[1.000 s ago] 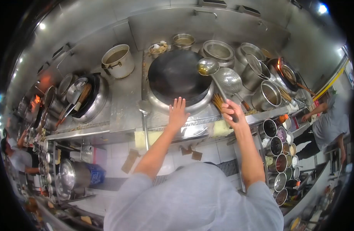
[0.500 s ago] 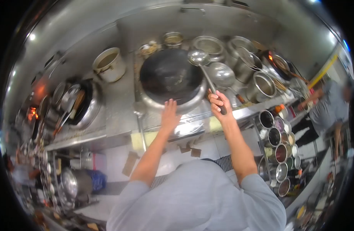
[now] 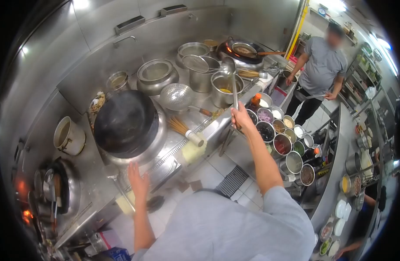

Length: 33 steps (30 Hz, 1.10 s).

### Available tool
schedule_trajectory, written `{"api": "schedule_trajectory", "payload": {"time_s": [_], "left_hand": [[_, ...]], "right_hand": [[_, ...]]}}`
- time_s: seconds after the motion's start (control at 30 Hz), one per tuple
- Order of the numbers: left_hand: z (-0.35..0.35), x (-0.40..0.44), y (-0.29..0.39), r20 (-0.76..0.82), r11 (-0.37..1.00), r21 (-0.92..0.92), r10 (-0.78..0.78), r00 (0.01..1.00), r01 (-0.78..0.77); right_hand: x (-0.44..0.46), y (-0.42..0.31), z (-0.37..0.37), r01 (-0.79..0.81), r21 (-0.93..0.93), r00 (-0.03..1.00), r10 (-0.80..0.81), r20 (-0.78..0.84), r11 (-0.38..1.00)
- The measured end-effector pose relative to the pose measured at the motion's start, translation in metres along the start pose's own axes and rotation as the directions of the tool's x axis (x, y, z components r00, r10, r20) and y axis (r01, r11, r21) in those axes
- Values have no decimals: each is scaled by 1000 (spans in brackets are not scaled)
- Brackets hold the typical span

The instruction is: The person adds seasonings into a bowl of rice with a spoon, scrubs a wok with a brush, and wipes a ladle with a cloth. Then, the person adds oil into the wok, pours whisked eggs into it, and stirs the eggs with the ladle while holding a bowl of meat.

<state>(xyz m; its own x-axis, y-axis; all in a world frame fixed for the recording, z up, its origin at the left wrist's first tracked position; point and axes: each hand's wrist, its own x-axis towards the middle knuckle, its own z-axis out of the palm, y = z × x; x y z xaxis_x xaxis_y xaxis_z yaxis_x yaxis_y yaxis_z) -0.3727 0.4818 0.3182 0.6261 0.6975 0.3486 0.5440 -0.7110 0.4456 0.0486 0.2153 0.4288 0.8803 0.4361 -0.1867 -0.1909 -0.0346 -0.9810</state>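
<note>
My right hand point(image 3: 241, 116) is closed round the handle of a steel ladle point(image 3: 228, 67). The ladle's bowl is up over a tall steel pot point(image 3: 217, 95) with yellow liquid in it; I cannot tell whether they touch. My left hand point(image 3: 139, 180) has its fingers spread and holds nothing. It is at the near side of a black wok point(image 3: 126, 126), which sits on a round steel burner ring point(image 3: 154, 145). A long-handled spatula point(image 3: 119, 185) lies just left of that hand. A perforated skimmer point(image 3: 176, 96) and a bamboo brush point(image 3: 182, 128) rest right of the wok.
Small seasoning containers point(image 3: 282, 143) stand in rows at my right. A co-worker point(image 3: 324, 65) stands beyond them. Flames show by another wok point(image 3: 243, 53) at the back right and at far left. A lidded-looking round pot point(image 3: 156, 76) and a white bucket point(image 3: 69, 137) stand on the counter.
My view has turned right. My right hand has carried the ladle from beside the wok over to the pot with yellow liquid. My left hand stays near the wok, fingers now more spread.
</note>
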Motion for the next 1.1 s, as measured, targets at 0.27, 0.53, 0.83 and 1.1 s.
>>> {"api": "schedule_trajectory", "payload": {"time_s": [0.27, 0.53, 0.83, 1.1], "left_hand": [[-48, -37, 40, -240, 980, -193, -1, 971, -46], [-94, -36, 100, -449, 822, -274, 349, 822, -499], [-92, -67, 144, -493, 524, -419, 555, 670, -742], [-53, -119, 207, -318, 342, -700, 637, 702, -627]], "right_hand": [[-26, 14, 37, -17, 465, 957, -120, 263, 885], [-97, 26, 186, -26, -23, 878, 34, 477, 999], [-151, 34, 177, 141, -59, 987, -145, -72, 988], [-337, 69, -25, -16, 624, 938, -203, 279, 781]]}}
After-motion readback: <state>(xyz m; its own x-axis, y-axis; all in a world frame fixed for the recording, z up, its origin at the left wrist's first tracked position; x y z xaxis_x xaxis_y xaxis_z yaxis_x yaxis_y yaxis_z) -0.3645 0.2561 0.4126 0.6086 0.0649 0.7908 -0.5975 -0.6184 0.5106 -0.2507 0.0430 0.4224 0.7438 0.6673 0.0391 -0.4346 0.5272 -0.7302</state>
